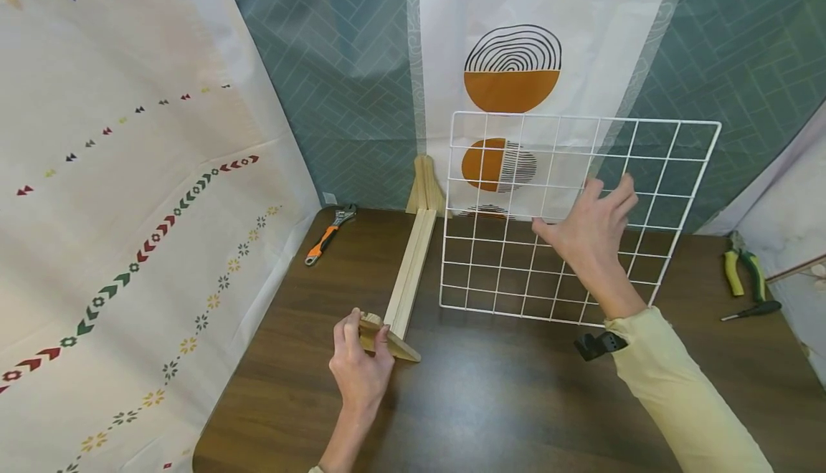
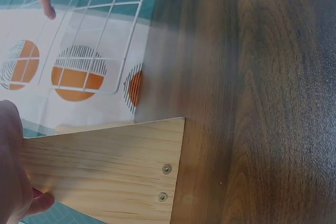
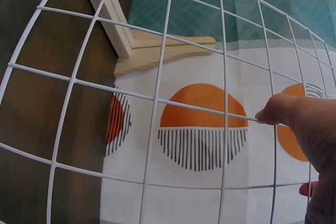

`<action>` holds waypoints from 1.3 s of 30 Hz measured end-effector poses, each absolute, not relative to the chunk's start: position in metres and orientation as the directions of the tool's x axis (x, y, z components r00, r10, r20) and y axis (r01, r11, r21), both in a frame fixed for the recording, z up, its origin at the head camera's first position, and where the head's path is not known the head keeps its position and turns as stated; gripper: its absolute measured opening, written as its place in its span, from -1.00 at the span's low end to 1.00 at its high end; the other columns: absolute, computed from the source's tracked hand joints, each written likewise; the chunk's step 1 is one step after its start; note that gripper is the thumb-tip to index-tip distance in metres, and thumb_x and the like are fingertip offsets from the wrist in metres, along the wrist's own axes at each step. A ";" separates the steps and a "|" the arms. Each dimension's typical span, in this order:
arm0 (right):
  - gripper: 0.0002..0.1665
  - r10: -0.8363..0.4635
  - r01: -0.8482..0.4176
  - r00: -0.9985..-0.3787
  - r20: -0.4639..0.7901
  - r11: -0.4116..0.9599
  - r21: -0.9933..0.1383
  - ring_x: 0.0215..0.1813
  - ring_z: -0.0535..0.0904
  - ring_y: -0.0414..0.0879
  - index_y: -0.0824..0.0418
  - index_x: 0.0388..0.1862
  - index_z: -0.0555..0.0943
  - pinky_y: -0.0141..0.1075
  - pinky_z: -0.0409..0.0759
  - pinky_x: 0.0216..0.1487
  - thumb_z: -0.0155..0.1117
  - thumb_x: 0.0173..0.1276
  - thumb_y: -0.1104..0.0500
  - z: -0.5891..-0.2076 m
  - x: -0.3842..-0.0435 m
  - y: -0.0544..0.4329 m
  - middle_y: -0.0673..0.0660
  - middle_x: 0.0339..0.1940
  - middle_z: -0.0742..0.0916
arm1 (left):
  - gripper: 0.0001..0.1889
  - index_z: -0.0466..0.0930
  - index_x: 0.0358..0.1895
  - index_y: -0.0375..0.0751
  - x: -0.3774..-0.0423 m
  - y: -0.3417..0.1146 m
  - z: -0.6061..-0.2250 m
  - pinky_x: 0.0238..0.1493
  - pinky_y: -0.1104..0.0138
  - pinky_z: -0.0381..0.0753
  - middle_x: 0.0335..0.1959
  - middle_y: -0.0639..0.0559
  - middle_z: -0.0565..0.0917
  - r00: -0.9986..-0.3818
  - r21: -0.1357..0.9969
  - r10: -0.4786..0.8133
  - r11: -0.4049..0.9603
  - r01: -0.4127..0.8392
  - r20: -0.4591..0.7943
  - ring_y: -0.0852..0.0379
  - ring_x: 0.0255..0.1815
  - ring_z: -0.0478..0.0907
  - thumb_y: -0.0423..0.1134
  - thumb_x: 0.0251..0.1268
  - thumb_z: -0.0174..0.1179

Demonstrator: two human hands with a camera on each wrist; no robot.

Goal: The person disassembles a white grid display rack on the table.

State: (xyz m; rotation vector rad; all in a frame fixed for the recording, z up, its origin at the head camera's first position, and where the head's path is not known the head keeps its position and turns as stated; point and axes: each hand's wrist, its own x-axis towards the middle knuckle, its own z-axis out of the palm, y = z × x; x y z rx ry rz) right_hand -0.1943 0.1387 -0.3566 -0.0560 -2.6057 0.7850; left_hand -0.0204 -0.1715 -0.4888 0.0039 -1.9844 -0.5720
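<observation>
My left hand point(image 1: 361, 365) grips the near upright board point(image 1: 401, 347) of a wooden stand, with the thumb on one side and fingers on the other. Two screw heads show low on that board point(image 2: 110, 166) in the left wrist view. A pale double rail point(image 1: 411, 265) runs back from it to a matching tapered end board point(image 1: 424, 179) by the back cloth. My right hand point(image 1: 594, 233) holds a white wire grid panel point(image 1: 548, 185) tilted up to the right of the stand. In the right wrist view its thumb point(image 3: 278, 109) presses on a wire, and a fingertip shows behind the mesh.
An adjustable wrench point(image 1: 330, 235) with an orange and black handle lies at the table's back left. Pliers point(image 1: 742, 265) with yellow-green grips and a small screwdriver point(image 1: 751, 310) lie at the right. Patterned cloths hang behind the brown table point(image 1: 490, 401) and on its left.
</observation>
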 end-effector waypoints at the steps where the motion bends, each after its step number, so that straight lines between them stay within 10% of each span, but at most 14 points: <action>1: 0.19 0.155 -0.079 -0.913 0.377 0.840 -0.537 0.46 -0.14 0.40 0.59 0.20 0.26 0.39 0.25 0.20 0.68 -0.16 -0.10 -0.359 -0.195 0.139 0.51 0.47 -0.07 | -0.39 0.45 0.11 -0.44 -0.020 -0.171 -0.489 -0.83 0.11 0.41 -0.19 -0.34 0.58 -0.475 0.394 -0.246 0.887 0.241 0.845 -0.20 -0.64 0.51 -0.38 -0.08 0.47; 9: 0.22 0.148 -0.033 -0.943 0.299 0.851 -0.525 0.43 -0.10 0.48 0.60 0.22 0.23 0.40 0.24 0.19 0.67 -0.18 -0.11 -0.372 -0.201 0.138 0.57 0.44 -0.05 | -0.42 0.46 0.10 -0.44 -0.021 -0.170 -0.489 -0.83 0.09 0.42 -0.20 -0.34 0.58 -0.469 0.395 -0.249 0.886 0.244 0.848 -0.21 -0.65 0.50 -0.36 -0.06 0.46; 16: 0.26 0.139 0.019 -0.969 0.205 0.867 -0.498 0.41 -0.12 0.52 0.62 0.21 0.19 0.45 0.21 0.16 0.66 -0.14 -0.16 -0.382 -0.205 0.136 0.62 0.42 -0.10 | -0.49 0.47 0.09 -0.44 -0.022 -0.170 -0.489 -0.81 0.06 0.45 -0.21 -0.33 0.57 -0.458 0.385 -0.248 0.892 0.236 0.854 -0.21 -0.65 0.50 0.02 0.45 0.17; 39: 0.31 0.115 0.092 -0.993 0.036 0.914 -0.396 0.30 0.01 0.60 0.66 0.25 0.17 0.43 0.33 0.05 0.60 -0.07 -0.26 -0.411 -0.218 0.134 0.74 0.30 -0.01 | -0.47 0.48 0.08 -0.45 -0.023 -0.170 -0.489 -0.85 0.15 0.40 -0.24 -0.32 0.57 -0.448 0.368 -0.235 0.899 0.236 0.862 -0.11 -0.72 0.43 0.06 0.47 0.13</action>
